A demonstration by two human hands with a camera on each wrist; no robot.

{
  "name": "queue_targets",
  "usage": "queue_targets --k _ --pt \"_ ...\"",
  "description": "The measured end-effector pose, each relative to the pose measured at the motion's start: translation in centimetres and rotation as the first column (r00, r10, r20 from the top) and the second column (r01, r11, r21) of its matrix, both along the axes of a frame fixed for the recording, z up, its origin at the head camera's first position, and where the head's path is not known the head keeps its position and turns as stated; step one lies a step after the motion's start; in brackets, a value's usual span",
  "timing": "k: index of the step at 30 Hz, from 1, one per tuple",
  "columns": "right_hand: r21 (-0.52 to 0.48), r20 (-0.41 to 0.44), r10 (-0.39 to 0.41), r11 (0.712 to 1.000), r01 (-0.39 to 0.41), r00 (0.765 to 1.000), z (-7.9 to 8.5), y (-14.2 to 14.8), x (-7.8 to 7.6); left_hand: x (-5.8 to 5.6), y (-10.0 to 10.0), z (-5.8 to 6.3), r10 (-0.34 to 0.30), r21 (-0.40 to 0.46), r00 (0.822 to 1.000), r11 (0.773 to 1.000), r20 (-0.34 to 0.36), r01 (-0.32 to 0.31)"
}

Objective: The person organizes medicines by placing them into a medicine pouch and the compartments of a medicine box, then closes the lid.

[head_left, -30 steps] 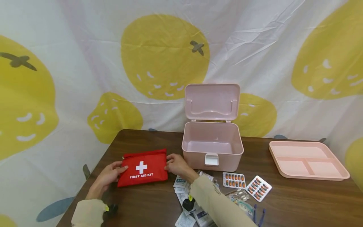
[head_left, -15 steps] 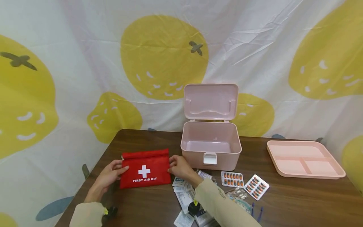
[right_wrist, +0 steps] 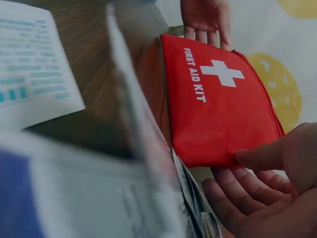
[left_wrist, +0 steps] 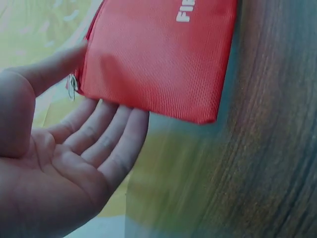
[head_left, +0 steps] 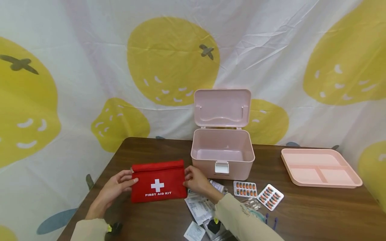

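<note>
A red zip pouch (head_left: 159, 182) with a white cross and "FIRST AID KIT" lettering lies between the hands. My left hand (head_left: 113, 190) holds its left edge, thumb on top and fingers underneath, close to the metal zip pull (left_wrist: 73, 85). At the opposite edge my right hand (head_left: 197, 180) pinches the pouch, its thumb (right_wrist: 260, 156) on the front face and fingers below. The zip runs along the far side; whether it is fully closed I cannot tell. The pouch's underside is hidden.
Beyond the right hand stands a pink box (head_left: 223, 154) with its lid raised. A pink divided tray (head_left: 320, 166) lies at the right. Two capsule blister packs (head_left: 245, 189), paper sachets (head_left: 194, 231) and other small packets lie near the right forearm.
Both hands have shifted the pouch a little to the right and towards me, and its zip strip shows more. The view has turned slightly right.
</note>
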State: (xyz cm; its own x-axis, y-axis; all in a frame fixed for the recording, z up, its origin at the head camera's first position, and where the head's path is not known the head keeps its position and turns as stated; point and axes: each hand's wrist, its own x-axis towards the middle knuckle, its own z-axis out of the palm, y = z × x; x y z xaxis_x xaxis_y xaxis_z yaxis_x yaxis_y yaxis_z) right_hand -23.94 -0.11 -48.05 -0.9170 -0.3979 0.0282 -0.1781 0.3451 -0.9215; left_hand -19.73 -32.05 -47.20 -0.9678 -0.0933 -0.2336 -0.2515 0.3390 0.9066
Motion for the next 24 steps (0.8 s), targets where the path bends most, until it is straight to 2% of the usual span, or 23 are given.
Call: queue_targets --k 3,12,15,24 --pt "-0.006 -0.006 0.001 1.0 -0.001 1.0 -0.1 0.5 0.2 0.2 0.2 0.2 -0.025 -0.004 1.0 1.0 -0.018 0.024" --pt "-0.011 -0.042 0.04 0.999 -0.041 0.998 0.0 1.6 0.7 0.5 0.7 0.8 -0.042 0.023 0.995 0.999 -0.086 0.044" --pt "-0.022 -0.046 0.05 0.998 -0.051 0.998 0.1 1.9 1.0 0.6 0.8 1.0 -0.079 0.021 0.991 0.996 -0.106 0.082" --pt "0.053 -0.134 0.05 0.998 -0.043 0.99 0.4 2.8 2.0 1.4 1.3 1.6 -0.181 -0.029 0.967 0.983 -0.179 0.179"
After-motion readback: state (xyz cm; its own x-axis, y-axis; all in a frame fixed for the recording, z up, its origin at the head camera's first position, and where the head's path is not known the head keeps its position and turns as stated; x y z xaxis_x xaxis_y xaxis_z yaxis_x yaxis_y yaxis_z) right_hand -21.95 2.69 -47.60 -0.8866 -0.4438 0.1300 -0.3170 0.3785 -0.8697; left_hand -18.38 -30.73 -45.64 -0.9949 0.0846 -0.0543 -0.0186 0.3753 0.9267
